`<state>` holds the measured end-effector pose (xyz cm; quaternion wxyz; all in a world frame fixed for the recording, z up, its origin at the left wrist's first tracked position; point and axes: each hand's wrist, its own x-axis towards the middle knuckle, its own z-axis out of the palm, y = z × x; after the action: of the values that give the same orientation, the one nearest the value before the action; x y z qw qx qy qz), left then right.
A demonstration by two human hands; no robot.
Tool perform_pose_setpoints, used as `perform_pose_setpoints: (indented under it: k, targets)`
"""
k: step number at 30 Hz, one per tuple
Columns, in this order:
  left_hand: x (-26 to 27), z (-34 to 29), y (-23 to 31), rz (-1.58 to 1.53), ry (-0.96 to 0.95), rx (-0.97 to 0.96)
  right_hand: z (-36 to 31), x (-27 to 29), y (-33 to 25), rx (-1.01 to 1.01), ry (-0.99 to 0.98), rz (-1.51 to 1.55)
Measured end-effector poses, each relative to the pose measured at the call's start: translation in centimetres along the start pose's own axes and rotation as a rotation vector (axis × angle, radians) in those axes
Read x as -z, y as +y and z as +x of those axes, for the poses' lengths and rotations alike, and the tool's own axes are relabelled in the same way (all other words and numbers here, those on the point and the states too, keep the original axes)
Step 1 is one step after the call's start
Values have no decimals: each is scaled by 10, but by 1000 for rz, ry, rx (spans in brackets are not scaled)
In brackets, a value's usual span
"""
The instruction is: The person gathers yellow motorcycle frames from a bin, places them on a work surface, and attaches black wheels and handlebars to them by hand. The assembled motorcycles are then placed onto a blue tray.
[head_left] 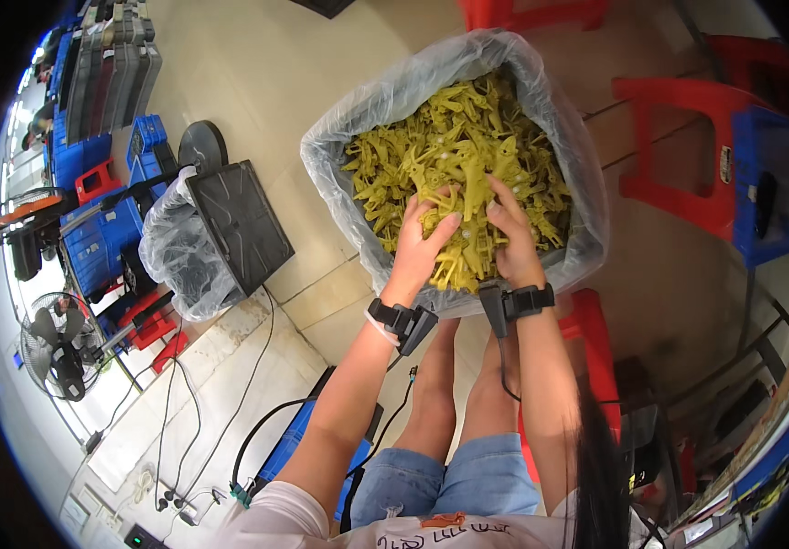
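A large bin lined with a clear plastic bag (330,174) stands in front of me, heaped with olive-yellow moulded plastic pieces (531,174) with thin prongs. My left hand (424,242) is closed round some of these pieces at the near side of the heap, thumb on top and fingertips partly buried. Facing it, my right hand (516,240) grips the right side of the same clump (467,238), its fingers bent against the pieces. Exactly how many pieces lie between the hands I cannot tell. Each wrist wears a black strap with a small device.
At left stand a dark crate (241,224) with a clear bag liner (175,242), blue bins (106,242) and a fan (60,343). Cables (252,384) run over the floor. Red stools (687,156) are at right, a blue crate (776,192) on one.
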<state>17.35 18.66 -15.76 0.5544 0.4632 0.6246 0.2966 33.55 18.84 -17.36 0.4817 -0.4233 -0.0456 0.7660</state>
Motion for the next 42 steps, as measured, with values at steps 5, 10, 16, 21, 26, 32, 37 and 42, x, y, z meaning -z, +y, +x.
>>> perform_pose_setpoints:
  k: [5,10,16,21,26,32,37,42]
  targets:
    - [12,-16,31,-12,10,-75,-24,-26,-12,31,-17,-15]
    - [32,-30,56,-183,29,-41,-39,-58,-14,120,-51,-66]
    - [75,-48,107,-197,4,-77,-61,-110,-30,246,-148,-105]
    - [83,-88,171,-91,-31,-158,-128,-145,-71,405,-152,-230]
    - [108,-129,238,-57,-81,-289,-194,-195,-104,519,-206,-254]
    - [85,-151,297,-144,-191,-284,-251,-213,-146,621,-164,-145]
    - [83,-170,325,-101,-237,-330,-277,-225,-150,614,-159,-48]
    - [86,-194,347,-114,-215,-344,-303,-240,-161,630,-212,-71]
